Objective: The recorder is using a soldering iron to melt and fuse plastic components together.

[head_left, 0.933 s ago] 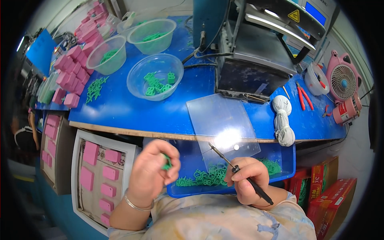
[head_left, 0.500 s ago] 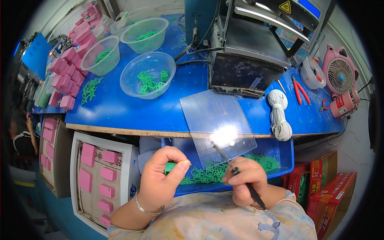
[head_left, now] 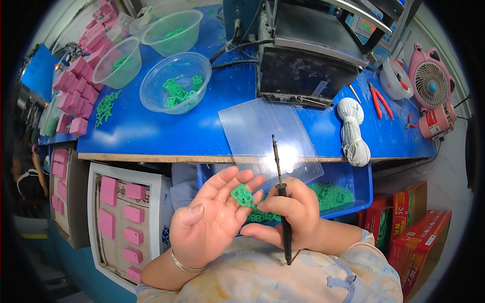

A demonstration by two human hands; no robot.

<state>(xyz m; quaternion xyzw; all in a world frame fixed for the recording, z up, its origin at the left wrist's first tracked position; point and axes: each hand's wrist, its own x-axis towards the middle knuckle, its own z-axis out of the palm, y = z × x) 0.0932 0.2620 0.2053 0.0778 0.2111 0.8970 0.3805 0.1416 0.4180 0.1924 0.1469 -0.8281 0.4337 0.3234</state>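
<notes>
Palm up and fingers stretched out, my left hand (head_left: 208, 222) has a small green openwork plastic piece (head_left: 242, 195) lying across its fingers. Between the thumb and fingers of my right hand (head_left: 299, 214) is a soldering iron (head_left: 284, 214), black-handled, its metal tip pointing up and away. The right fingertips come close to the green piece; whether they touch it I cannot tell. Below both hands a blue tray (head_left: 365, 189) contains many green pieces (head_left: 331, 198). A clear plastic sheet (head_left: 252, 129) overhangs the table edge above the tray.
Clear bowls (head_left: 151, 103) with green pieces stand on the blue table (head_left: 121, 139). A dark heated press (head_left: 303, 70) stands at the back. Right of the sheet are a white cloth bundle (head_left: 352, 134), red pliers (head_left: 378, 103) and a pink fan (head_left: 429, 81). Pink blocks (head_left: 76, 96) are stacked left; red boxes (head_left: 417, 247) stand lower right.
My left hand has opened from a curled grip and turned palm up, baring the green piece. The soldering iron has swung more upright in my right hand, which has moved left toward it.
</notes>
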